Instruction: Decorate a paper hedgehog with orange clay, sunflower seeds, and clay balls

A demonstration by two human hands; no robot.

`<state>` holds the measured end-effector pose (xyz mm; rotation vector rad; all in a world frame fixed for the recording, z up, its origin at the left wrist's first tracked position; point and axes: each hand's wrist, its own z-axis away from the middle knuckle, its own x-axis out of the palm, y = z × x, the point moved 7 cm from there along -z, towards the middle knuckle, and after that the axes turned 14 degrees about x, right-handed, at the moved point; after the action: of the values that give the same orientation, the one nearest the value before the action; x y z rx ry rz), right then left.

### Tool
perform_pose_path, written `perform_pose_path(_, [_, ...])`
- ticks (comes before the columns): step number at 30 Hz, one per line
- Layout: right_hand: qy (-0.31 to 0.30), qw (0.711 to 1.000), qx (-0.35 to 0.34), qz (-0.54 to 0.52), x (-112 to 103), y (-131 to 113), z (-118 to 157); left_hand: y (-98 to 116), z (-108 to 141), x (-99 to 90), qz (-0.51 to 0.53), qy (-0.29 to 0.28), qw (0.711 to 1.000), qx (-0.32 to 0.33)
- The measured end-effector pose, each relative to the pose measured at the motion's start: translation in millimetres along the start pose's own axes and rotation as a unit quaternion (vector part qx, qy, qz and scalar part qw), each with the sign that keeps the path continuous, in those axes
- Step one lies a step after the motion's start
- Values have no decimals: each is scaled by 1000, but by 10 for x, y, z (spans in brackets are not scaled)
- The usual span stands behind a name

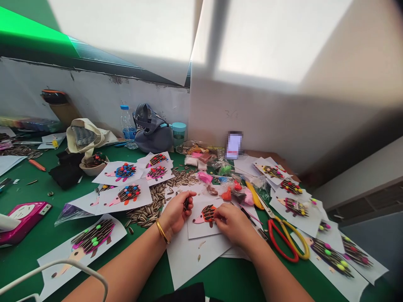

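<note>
My left hand point(176, 213), with a gold bangle at its wrist, is curled around some sunflower seeds point(186, 204). My right hand point(232, 223) is closed in a pinch at the right side of a small hedgehog picture point(208, 214); its fingertips hide whatever they hold. The hedgehog has a pink face, an orange body and striped seeds standing as spines. Its white card point(198, 232) lies on larger white paper point(189, 268) between my hands. Beyond my left hand spreads a heap of striped sunflower seeds point(147, 209).
Finished-looking hedgehog cards point(126, 195) lie left, with others point(294, 205) at right. Red-and-yellow scissors point(285, 239) rest beside my right forearm. Behind are coloured clay lumps point(226, 193), a phone point(234, 145), a water bottle point(128, 133) and a grey bag point(154, 134). A white cable crosses lower left.
</note>
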<state>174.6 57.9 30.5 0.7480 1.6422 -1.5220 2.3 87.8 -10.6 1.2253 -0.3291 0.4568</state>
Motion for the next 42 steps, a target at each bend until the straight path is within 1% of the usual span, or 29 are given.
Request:
perform_pose_path(7, [41,998,-26,41,63,-30,11,-3,-2,-6,1,1,1000,-4])
perform_pose_path(17, [29,992,-46,113,118,-75,10,-6,0,1,4,-1,1000,-8])
perform_pose_path(25, [27,993,-43,103,158,-61,-1,-12,7,9,22,4,1000,-18])
perform_pose_path(29, [40,995,-53,72,91,-50,22,3,28,29,50,4,998,-32])
perform_pose_path(32, [88,993,-70,30,-54,-67,60,9,72,98,113,-25,992,-59])
perform_pose_path(34, [124,989,-83,2,-147,-94,90,5,124,178,166,-62,980,-87])
perform_pose_path(36, [143,985,-96,-16,-189,-136,115,-6,187,256,200,-103,968,-113])
perform_pose_path(39, [141,983,-117,-22,-158,-224,137,-28,282,356,225,-160,951,-137])
perform_pose_path(42, [129,982,-135,-19,-92,-296,147,-60,365,430,235,-206,938,-152])
